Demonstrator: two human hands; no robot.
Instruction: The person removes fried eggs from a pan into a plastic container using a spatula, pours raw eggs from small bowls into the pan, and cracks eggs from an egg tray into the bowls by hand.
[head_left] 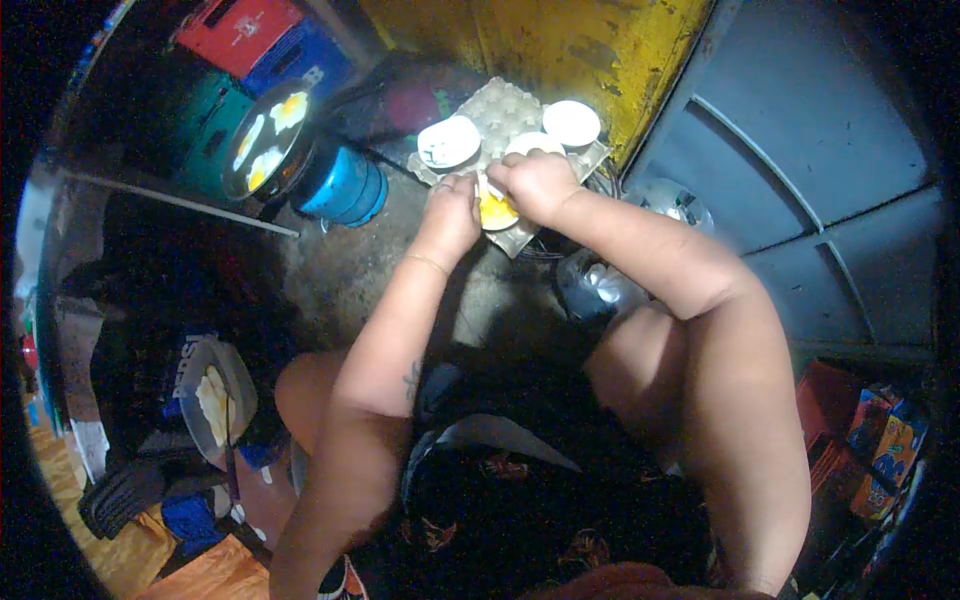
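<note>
My left hand (457,212) and my right hand (538,188) meet over a small bowl (487,222) with yellow egg in it. The fingers of both hands are closed on a white eggshell (484,184), mostly covered by them. Under the bowl lies a grey cardboard egg tray (497,105). Also on the tray are a white bowl (449,141) to the left, another white bowl (572,123) to the right, and a third white bowl (535,145) partly behind my right hand.
Several fried eggs lie in a dark pan (268,140) above a blue gas canister (345,187). Cooked eggs fill a plastic container (245,385) at lower left. Red and blue crates (240,35) stand at the back. A grey metal panel (745,130) closes off the right.
</note>
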